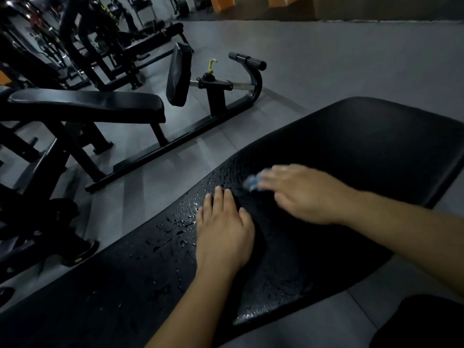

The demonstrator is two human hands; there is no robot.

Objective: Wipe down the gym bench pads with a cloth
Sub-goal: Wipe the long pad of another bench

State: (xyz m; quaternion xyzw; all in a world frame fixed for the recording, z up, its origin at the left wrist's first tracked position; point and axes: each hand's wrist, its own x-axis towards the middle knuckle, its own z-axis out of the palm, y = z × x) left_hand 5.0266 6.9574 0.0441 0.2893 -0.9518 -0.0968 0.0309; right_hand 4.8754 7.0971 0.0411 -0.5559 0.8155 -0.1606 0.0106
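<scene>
L hand (223, 229) flat, fingers straight, on wet bench pad (364, 146). R hand (301, 194) blurred, on blue cloth (252, 183) just ahead; grip can't tell.

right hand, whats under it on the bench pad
A bluish cloth pokes out past the right hand on the wet bench pad. The hand covers the rest; blur hides the grip.

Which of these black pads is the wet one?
The large near pad: droplets glisten on it. The left bench pad and small upright pad show none.
</scene>
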